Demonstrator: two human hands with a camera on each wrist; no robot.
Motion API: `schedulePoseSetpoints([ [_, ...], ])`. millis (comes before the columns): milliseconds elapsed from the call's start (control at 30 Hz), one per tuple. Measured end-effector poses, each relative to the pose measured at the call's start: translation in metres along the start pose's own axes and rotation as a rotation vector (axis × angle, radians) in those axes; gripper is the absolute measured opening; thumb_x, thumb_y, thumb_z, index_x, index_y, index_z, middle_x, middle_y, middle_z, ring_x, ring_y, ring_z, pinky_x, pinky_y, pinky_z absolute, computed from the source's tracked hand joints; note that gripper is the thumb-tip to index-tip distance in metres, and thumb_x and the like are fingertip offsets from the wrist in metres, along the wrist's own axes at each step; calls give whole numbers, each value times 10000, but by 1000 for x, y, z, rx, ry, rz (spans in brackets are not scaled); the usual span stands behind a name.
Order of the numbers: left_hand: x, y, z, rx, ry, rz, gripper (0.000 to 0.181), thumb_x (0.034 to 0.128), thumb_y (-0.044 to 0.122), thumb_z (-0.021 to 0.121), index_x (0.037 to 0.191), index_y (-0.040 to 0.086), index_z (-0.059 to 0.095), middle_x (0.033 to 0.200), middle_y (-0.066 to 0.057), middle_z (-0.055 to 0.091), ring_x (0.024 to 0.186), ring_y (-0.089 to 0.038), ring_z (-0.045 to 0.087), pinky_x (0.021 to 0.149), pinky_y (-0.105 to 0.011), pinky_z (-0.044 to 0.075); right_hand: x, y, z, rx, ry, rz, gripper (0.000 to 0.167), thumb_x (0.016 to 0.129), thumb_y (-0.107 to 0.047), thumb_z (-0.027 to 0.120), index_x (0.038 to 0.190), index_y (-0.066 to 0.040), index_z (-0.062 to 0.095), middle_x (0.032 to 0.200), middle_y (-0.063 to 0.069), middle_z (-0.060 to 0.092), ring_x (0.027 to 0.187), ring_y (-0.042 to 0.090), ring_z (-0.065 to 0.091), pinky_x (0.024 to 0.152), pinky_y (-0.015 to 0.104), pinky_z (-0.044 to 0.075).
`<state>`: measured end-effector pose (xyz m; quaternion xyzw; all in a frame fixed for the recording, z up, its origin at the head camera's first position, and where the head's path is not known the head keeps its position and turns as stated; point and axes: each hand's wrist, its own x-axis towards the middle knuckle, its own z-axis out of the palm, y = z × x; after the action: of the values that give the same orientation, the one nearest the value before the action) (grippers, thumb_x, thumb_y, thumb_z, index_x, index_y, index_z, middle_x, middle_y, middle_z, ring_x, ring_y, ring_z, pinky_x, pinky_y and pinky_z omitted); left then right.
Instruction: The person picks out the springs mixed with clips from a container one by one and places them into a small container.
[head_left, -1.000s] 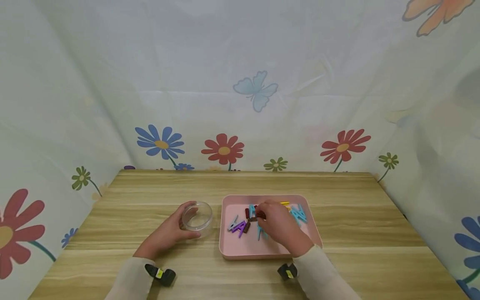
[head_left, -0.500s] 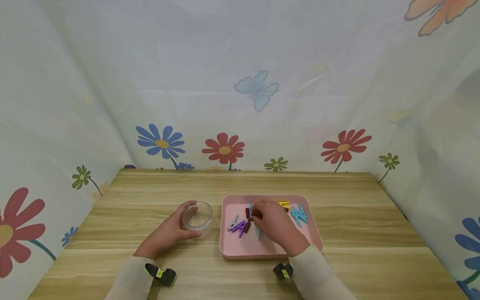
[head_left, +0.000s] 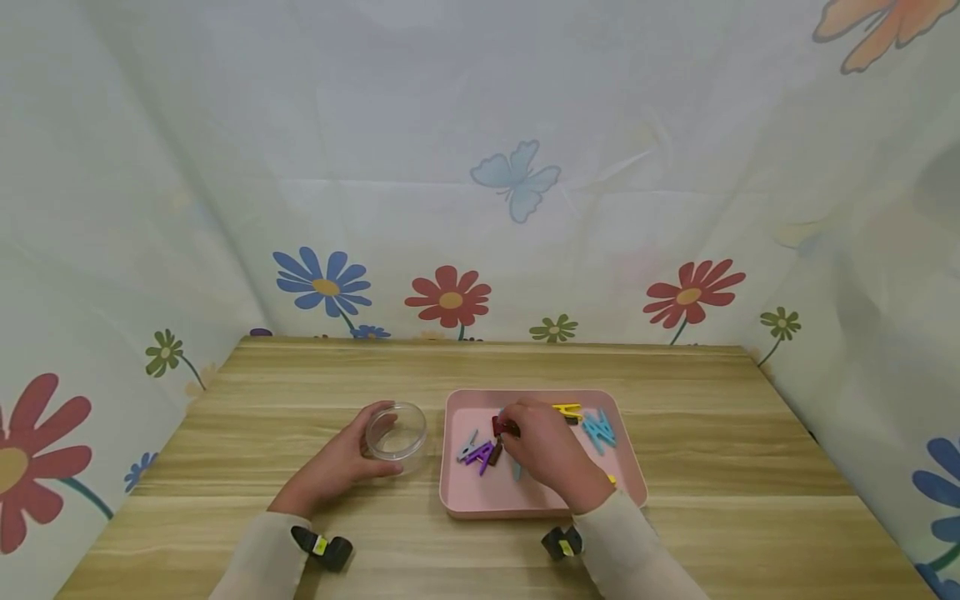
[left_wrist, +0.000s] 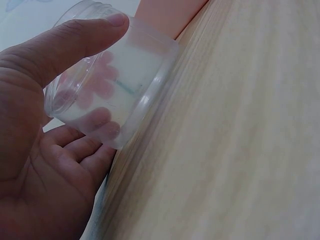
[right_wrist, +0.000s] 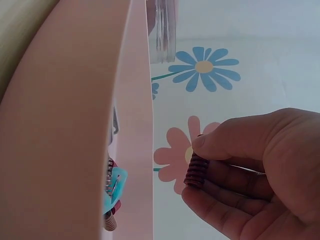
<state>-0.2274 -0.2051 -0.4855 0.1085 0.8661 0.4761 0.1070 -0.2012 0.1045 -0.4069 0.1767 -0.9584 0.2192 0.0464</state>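
Observation:
My left hand [head_left: 341,457] curls round a clear round jar [head_left: 396,432] that stands on the table left of the pink tray [head_left: 487,503]. In the left wrist view the thumb lies along the side of the jar [left_wrist: 135,75], which looks empty. Over the tray, my right hand [head_left: 551,450] pinches a dark red ribbed coil, and the right wrist view shows the coil [right_wrist: 197,171] between thumb and fingers. Beneath and left of that hand lie a purple clip [head_left: 482,455], a grey clip [head_left: 467,446] and a brown piece [head_left: 496,454].
Light blue clips [head_left: 599,430] and a yellow clip [head_left: 567,410] lie in the right part of the tray. The wooden table [head_left: 360,367] ends at a flowered cloth [head_left: 375,208] behind and at both sides.
My right hand has shifted a little left over the tray, uncovering the yellow clip and a dark piece near it. The left hand and the jar have not moved.

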Motion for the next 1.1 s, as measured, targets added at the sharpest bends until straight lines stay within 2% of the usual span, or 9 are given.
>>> schedulePoseSetpoints([
  [267, 0, 0, 0, 3, -5, 3, 927, 705, 437, 842, 1441, 361, 285, 1516, -46, 426, 1433, -285, 348, 1159, -568, 250, 2, -4, 1, 4, -3, -1, 82, 867, -124, 707, 948, -115, 721, 902, -31, 628, 794, 106, 540, 776, 281, 545],
  [600, -2, 3, -1, -5, -9, 11, 932, 708, 429, 841, 1450, 340, 284, 1518, -65, 422, 1427, -297, 357, 1140, -588, 268, 3, -7, 2, 0, 21, -44, 74, 877, -130, 697, 948, -131, 719, 903, -32, 647, 786, 92, 551, 760, 264, 548],
  [867, 0, 1, -1, -4, 1, -5, 918, 698, 423, 851, 1427, 388, 293, 1516, -26, 424, 1434, -260, 355, 1156, -572, 254, 5, -12, 1, 0, 10, -40, 95, 878, -152, 699, 971, -138, 716, 936, -29, 659, 799, 88, 558, 758, 255, 545],
  [1100, 1, -1, 0, 13, -4, 9, 914, 707, 429, 843, 1432, 377, 289, 1515, -37, 425, 1432, -268, 358, 1155, -575, 253, 6, -16, 3, 1, -5, -12, 124, 883, -179, 707, 1005, -156, 712, 979, -36, 658, 827, 83, 563, 791, 253, 556],
])
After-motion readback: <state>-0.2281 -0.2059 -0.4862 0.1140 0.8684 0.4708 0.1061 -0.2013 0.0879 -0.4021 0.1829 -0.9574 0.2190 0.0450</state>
